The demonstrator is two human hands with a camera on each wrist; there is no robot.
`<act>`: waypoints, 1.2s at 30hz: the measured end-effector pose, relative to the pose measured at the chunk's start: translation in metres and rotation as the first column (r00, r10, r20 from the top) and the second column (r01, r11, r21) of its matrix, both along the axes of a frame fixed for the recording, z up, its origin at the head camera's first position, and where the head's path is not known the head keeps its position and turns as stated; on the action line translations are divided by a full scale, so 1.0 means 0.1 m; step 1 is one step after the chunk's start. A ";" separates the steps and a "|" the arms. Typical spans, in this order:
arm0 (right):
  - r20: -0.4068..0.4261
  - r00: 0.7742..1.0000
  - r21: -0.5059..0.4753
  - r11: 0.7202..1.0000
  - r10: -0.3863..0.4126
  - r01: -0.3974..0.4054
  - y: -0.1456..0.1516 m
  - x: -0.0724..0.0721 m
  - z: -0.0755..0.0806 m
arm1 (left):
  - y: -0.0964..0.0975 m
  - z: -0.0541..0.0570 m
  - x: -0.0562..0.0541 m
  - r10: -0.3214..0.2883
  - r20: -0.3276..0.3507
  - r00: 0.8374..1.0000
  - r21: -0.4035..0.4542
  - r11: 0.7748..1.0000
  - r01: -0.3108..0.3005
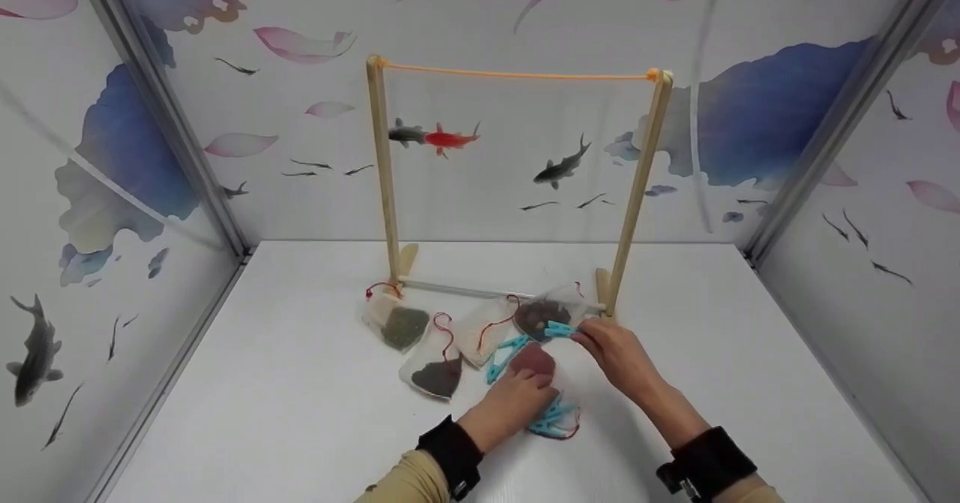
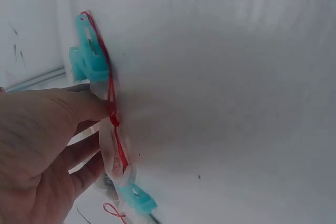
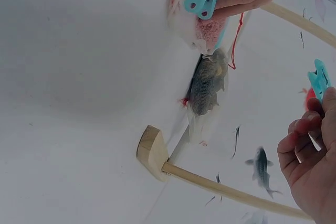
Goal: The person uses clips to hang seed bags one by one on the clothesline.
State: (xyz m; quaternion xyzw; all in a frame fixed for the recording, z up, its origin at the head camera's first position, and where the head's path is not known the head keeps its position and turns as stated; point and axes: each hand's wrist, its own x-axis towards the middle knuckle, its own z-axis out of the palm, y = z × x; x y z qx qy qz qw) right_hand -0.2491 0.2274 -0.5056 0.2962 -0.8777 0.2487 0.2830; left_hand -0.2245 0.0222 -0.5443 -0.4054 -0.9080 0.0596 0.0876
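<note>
My left hand (image 1: 514,404) pinches a small mesh pouch (image 1: 532,360) with reddish filling. In the left wrist view, the pouch's red cord (image 2: 112,103) runs down past the fingertips, with one blue clothespin (image 2: 90,51) above and another clothespin (image 2: 137,199) below. Between thumb and fingers, my right hand (image 1: 621,358) holds a blue clothespin (image 1: 560,329), raised off the table in the right wrist view. Just beyond the hands lies a pouch with dark brown filling (image 1: 541,318). More blue clothespins (image 1: 553,417) lie by my left hand, and others (image 1: 508,358) beside the reddish pouch.
A wooden frame (image 1: 384,180) stands at the back, an orange cord (image 1: 517,75) strung between its post tops and a pale bar (image 1: 465,290) low down. Left of my hands lie a green-filled pouch (image 1: 405,328), a black-filled pouch (image 1: 436,378) and a pale-filled pouch (image 1: 480,332). Printed panels enclose the table.
</note>
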 end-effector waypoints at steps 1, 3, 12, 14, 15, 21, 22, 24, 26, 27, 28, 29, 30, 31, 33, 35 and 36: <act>0.002 1.000 0.003 1.000 -0.001 0.001 0.01 0.00 0.00 | 0.00 0.00 0.00 0.021 -0.001 1.000 -0.007 1.000 -0.021; 0.013 1.000 0.006 1.000 -0.008 0.007 0.02 0.00 0.00 | 0.01 -0.01 -0.02 0.058 -0.033 0.998 -0.013 0.998 -0.058; 0.010 0.999 0.005 0.999 -0.042 0.042 0.06 -0.02 0.05 | 0.05 -0.03 -0.11 0.123 -0.234 0.964 -0.163 0.973 -0.163; -0.011 0.999 0.011 0.999 -0.045 0.045 0.07 -0.04 0.07 | 0.06 -0.02 -0.14 0.111 -0.265 0.958 -0.184 0.969 -0.164; -0.020 0.999 0.016 0.999 -0.049 0.049 0.08 -0.04 0.08 | 0.06 0.00 -0.15 0.111 -0.276 0.955 -0.189 0.968 -0.167; -0.068 0.994 0.062 0.994 -0.084 0.088 0.12 -0.08 0.13 | 0.01 0.15 -0.26 0.188 -0.299 0.935 -0.037 0.977 -0.209; -0.074 0.993 0.068 0.994 -0.087 0.092 0.12 -0.08 0.16 | -0.01 0.19 -0.28 0.209 -0.292 0.933 0.008 0.976 -0.217; -0.085 0.993 0.080 0.992 -0.086 0.093 0.13 -0.10 0.21 | -0.06 0.27 -0.32 0.247 -0.254 0.935 0.094 0.969 -0.230; -0.094 0.993 0.094 0.992 -0.072 0.081 0.14 -0.12 0.29 | -0.11 0.35 -0.37 0.279 -0.212 0.936 0.177 0.953 -0.245; -0.104 0.993 0.104 0.992 -0.061 0.072 0.14 -0.13 0.33 | -0.14 0.39 -0.39 0.294 -0.189 0.937 0.215 0.943 -0.253; -0.112 0.992 0.117 0.991 -0.051 0.064 0.15 -0.15 0.38 | -0.17 0.44 -0.41 0.309 -0.170 0.936 0.253 0.931 -0.261; -0.125 0.991 0.130 0.990 -0.041 0.058 0.16 -0.16 0.43 | -0.20 0.48 -0.44 0.320 -0.138 0.937 0.292 0.917 -0.270; -0.136 0.990 0.145 0.988 -0.036 0.055 0.17 -0.18 0.50 | -0.23 0.53 -0.46 0.326 -0.104 0.939 0.333 0.902 -0.276; -0.151 0.988 0.157 0.986 -0.029 0.053 0.19 -0.20 0.56 | -0.26 0.57 -0.49 0.331 -0.071 0.941 0.367 0.886 -0.284; -0.183 0.983 0.186 0.981 -0.020 0.055 0.21 -0.23 0.70 | -0.32 0.67 -0.51 0.319 0.004 0.948 0.435 0.853 -0.289; -0.218 0.976 0.217 0.974 -0.014 0.063 0.22 -0.27 0.86 | -0.37 0.77 -0.53 0.293 0.069 0.954 0.486 0.825 -0.289; -0.237 0.971 0.236 0.970 -0.009 0.066 0.23 -0.28 0.94 | -0.39 0.83 -0.54 0.277 0.095 0.956 0.503 0.816 -0.287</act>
